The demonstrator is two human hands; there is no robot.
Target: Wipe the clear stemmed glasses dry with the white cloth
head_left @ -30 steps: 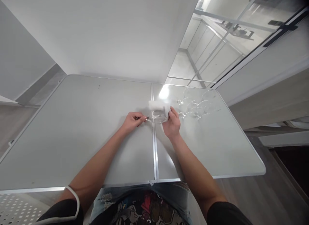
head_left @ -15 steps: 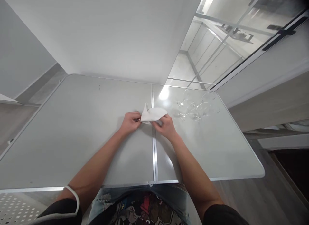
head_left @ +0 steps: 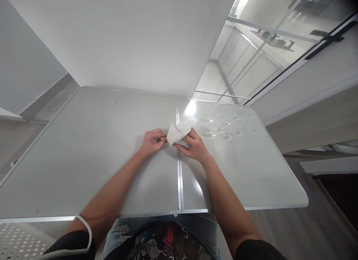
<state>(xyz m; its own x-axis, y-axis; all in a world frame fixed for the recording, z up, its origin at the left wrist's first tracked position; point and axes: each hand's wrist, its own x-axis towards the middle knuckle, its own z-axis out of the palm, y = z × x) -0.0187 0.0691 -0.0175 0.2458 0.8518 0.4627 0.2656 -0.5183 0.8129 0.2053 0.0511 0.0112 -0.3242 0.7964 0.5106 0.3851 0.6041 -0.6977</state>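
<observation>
My left hand [head_left: 151, 142] is closed in a pinch on the stem end of a clear wine glass [head_left: 160, 139] lying sideways over the table's middle seam. My right hand [head_left: 195, 146] is wrapped round a white cloth [head_left: 178, 133] that covers the glass's bowl, so most of the glass is hidden. Both hands meet near the centre of the grey folding table [head_left: 84, 155].
Several more clear wine glasses [head_left: 228, 124] lie at the back right of the table, an arm's reach beyond my right hand. A white wall stands behind the table, glass panels to the right. A metal seam [head_left: 179, 181] runs down the tabletop.
The cloth, earlier bunched behind the bare bowl, now wraps over it. My right hand shifted slightly left and turned round the glass. My left hand kept its pinch on the stem.
</observation>
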